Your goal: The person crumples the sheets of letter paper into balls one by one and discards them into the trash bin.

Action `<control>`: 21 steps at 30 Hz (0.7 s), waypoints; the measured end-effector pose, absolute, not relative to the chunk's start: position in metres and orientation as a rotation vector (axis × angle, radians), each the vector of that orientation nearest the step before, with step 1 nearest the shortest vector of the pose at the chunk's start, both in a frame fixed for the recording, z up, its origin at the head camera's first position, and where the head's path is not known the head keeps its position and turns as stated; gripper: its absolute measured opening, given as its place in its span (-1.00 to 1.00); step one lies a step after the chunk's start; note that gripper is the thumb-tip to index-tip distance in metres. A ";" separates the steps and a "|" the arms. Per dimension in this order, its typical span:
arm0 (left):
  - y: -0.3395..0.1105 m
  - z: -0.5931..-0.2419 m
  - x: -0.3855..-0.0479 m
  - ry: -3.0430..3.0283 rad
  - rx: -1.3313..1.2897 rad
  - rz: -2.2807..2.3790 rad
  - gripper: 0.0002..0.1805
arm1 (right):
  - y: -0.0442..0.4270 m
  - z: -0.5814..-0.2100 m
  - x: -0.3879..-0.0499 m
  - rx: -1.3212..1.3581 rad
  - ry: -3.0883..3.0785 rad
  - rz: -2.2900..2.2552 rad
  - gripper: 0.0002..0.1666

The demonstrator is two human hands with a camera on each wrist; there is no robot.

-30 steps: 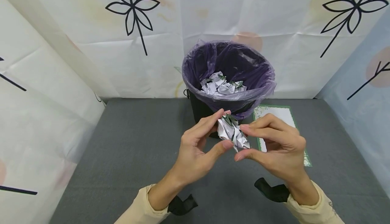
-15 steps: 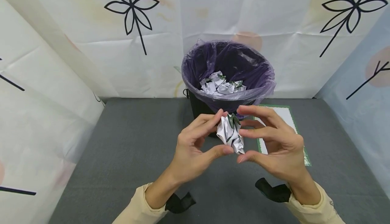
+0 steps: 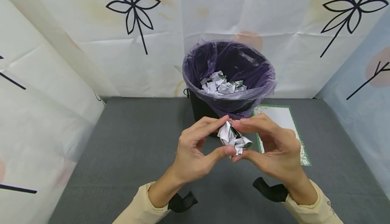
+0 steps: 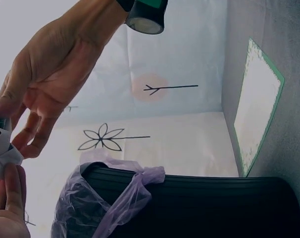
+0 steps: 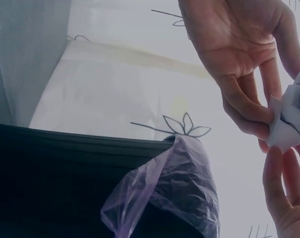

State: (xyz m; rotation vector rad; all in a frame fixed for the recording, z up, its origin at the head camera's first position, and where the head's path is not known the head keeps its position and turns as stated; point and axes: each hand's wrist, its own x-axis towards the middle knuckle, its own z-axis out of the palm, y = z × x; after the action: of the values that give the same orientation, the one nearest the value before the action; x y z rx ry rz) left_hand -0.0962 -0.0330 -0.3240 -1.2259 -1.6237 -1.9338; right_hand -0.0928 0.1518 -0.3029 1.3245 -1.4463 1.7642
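A crumpled sheet of white paper [image 3: 232, 137] with green printed parts is held between both hands, in front of the bin. My left hand [image 3: 193, 153] grips its left side, with the thumb below and fingers above. On the other side my right hand [image 3: 275, 146] pinches it between thumb and fingertips. The left wrist view catches the crumpled paper [image 4: 0, 148] at its left edge; the right wrist view has it at the right edge. Behind the hands stands a black bin [image 3: 201, 110] lined with a purple bag [image 3: 256, 64]. Several crumpled papers [image 3: 225, 86] lie inside.
A flat white sheet with a green patterned border [image 3: 278, 115] lies on the grey tabletop [image 3: 137, 142], right of the bin and partly behind my right hand. White cloth walls [image 3: 152, 68] with flower drawings enclose the back and sides.
The fingers of my right hand spread, then closed on the crumpled paper again. The paper has turned a little and shows a green fold on its right. The bin has not moved.
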 end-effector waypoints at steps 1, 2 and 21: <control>-0.033 -0.324 -0.097 -1.619 -1.232 -1.932 -0.37 | 0.152 -0.303 -0.093 1.312 -1.452 1.768 -0.29; -0.034 -0.324 -0.097 -1.613 -1.240 -1.933 -0.37 | 0.152 -0.304 -0.092 1.294 -1.457 1.772 -0.27; -0.053 -0.320 -0.105 -1.715 -1.440 -1.936 -0.04 | 0.159 -0.304 -0.093 1.299 -1.641 1.709 -0.33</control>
State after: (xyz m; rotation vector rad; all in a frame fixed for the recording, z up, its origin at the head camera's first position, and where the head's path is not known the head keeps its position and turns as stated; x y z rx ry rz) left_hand -0.1054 -0.0527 -0.3199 -1.4399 -1.7154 -1.9360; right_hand -0.0934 0.1593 -0.3044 1.2988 -1.6407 1.7093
